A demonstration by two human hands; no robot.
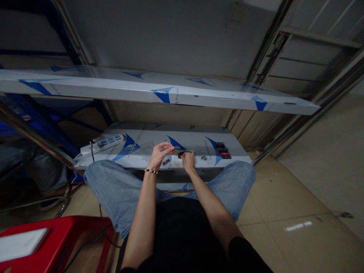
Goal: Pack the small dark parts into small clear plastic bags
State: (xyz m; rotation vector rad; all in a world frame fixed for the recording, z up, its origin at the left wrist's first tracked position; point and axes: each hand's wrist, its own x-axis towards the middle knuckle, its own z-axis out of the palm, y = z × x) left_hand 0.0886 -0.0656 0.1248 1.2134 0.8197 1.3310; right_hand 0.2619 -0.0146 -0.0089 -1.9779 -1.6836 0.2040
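My left hand, with a beaded bracelet at its wrist, is held just above the white lower shelf. Its thumb and fingers are pinched together, and whatever is between them is too small to make out. Close by on the right, my right hand is closed at the shelf's front part. A small dark brown piece shows at its fingertips. Under my left hand lies a small clear bag with dark bits in it. Another clear bag with brown bits is right of my right hand.
A white power strip sits at the shelf's left. To the right is a pixelated black and red object. The upper shelf spans across beyond my hands. A red stool carries a white box; a black cable hangs beside it.
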